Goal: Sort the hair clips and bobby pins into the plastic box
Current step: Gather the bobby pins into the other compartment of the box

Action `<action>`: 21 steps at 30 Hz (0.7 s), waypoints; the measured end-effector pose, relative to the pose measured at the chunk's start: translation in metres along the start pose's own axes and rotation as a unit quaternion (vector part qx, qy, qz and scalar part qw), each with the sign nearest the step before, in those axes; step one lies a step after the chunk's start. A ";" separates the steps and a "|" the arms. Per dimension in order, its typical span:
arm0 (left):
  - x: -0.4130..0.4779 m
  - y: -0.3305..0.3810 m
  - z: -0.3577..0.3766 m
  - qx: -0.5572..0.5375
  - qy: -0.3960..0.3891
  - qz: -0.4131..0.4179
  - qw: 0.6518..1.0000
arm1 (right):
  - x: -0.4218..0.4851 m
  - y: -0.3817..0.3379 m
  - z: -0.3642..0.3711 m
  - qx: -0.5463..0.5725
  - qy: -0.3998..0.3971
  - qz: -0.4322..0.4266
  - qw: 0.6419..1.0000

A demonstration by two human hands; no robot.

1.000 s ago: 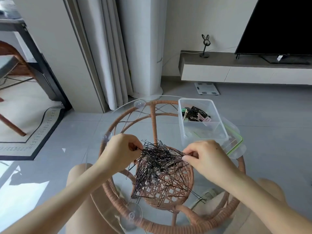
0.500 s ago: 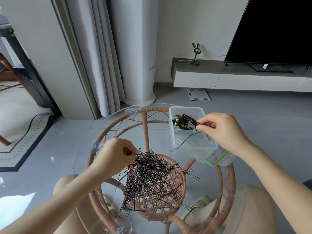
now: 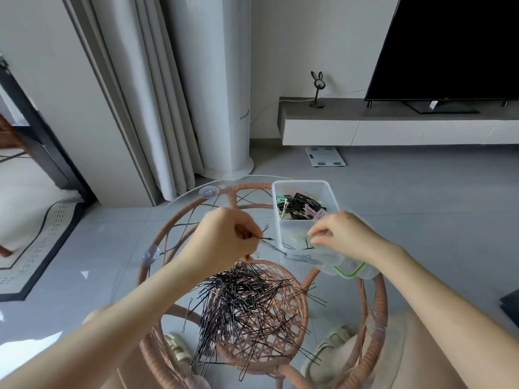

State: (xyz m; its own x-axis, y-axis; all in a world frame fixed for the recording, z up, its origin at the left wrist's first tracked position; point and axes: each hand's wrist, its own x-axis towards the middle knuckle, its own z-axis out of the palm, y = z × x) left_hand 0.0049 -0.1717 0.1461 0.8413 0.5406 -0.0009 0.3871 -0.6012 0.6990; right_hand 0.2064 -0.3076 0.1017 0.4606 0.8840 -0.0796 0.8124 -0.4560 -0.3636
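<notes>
Mid-transfer, your left hand [image 3: 224, 242] pinches bobby pins [image 3: 265, 238] just beside the plastic box [image 3: 302, 183] while your right hand [image 3: 345, 234] hovers over it, grip unclear; next, carry them over the rim, with the pile [image 3: 247, 299] waiting on the desk [image 3: 331, 290]

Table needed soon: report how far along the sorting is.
Done: coloured hair clips and a few thin black bobby pins lie in the clear plastic box. In hand: left hand pinches more pins; right hand is over the box. Left: the large pin pile.
</notes>
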 end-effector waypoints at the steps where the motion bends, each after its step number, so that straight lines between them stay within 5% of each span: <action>1: 0.007 0.010 0.004 0.000 -0.007 0.023 1.000 | -0.003 0.002 -0.003 0.007 0.028 0.003 1.000; 6: 0.053 0.051 0.034 0.043 -0.057 0.122 0.990 | -0.033 0.014 -0.014 0.048 0.178 0.014 0.983; 14: 0.107 0.063 0.083 0.226 -0.155 0.233 0.933 | -0.063 0.027 -0.010 0.030 0.177 0.026 0.983; 21: 0.109 0.025 0.089 0.230 -0.281 0.141 0.921 | -0.051 0.031 0.007 0.061 0.178 0.047 0.981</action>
State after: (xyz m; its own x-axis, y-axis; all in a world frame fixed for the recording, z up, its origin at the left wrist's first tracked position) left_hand 0.1394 -0.1803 0.1002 0.9453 0.0129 -0.3259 0.1335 -0.9270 0.3505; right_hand 0.2059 -0.3658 0.0877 0.6447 0.7368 0.2036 0.7217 -0.4989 -0.4798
